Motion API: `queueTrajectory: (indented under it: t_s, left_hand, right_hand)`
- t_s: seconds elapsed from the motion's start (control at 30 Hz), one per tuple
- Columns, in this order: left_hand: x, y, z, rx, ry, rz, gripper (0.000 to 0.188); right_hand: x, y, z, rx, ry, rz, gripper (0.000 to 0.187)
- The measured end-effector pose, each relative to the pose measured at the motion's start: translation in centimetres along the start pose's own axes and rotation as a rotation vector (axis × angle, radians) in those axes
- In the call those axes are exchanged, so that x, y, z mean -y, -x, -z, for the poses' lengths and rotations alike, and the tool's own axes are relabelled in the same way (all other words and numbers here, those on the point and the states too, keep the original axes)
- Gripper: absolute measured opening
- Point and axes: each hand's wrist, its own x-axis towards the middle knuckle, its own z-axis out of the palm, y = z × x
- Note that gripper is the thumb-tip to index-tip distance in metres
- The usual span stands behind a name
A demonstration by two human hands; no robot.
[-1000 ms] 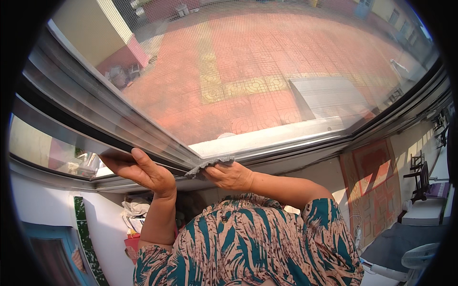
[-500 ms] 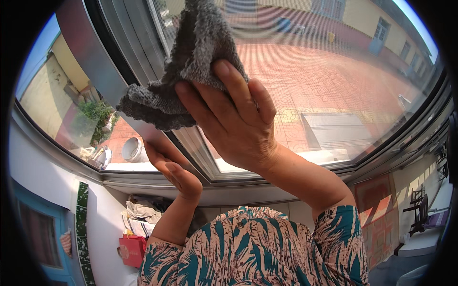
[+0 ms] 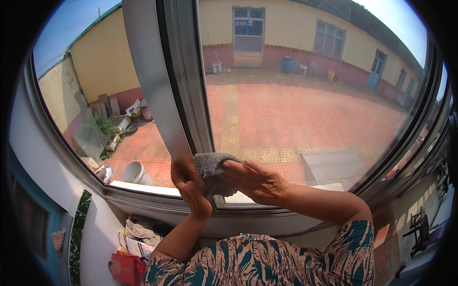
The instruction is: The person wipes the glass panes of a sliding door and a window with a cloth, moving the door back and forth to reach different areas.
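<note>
My right hand (image 3: 260,183) presses a grey fluffy cleaning cloth (image 3: 214,169) to the lower part of the upright window frame (image 3: 191,95). Its fingers lie over the bunched cloth, which covers part of the frame's inner edge. Just left of it, my left hand (image 3: 193,190) rests against the foot of the wide silver post (image 3: 157,81), fingers pointing up and slightly bent, with nothing seen in them. The cloth's left edge comes close to the left fingers; whether they touch is unclear. To the right stretches the window pane (image 3: 296,119), with a fine mesh showing.
Below the glass runs the window's bottom rail (image 3: 143,195). A red box (image 3: 128,268) and a cloth-topped bag (image 3: 140,233) stand low on the left. Outdoors, a white bucket (image 3: 136,172) sits on red paving. Dark chairs (image 3: 420,233) are at the far right.
My right hand has brought the cloth down from high on the frame to its lower end. The left hand stays low by the post. The view has tilted and shifted.
</note>
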Motion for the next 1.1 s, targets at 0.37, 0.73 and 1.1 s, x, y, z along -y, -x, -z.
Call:
queueTrajectory:
  t_s: [0.37,0.73,1.1]
  left_hand:
    - [0.3,-0.2,0.2,0.038,-0.126,-0.129,0.067]
    - [1.9,-0.1,-0.6,-0.032,-0.193,-0.141,0.059]
    - [3.3,-0.2,0.3,-0.146,-0.345,-0.254,0.056]
  right_hand:
    - [-20.9,-13.0,10.4,-0.489,0.099,-0.67,0.061]
    - [-3.0,3.1,-1.3,-0.066,0.506,0.263,0.06]
    - [-27.7,-5.3,9.8,-0.744,0.312,-0.385,0.039]
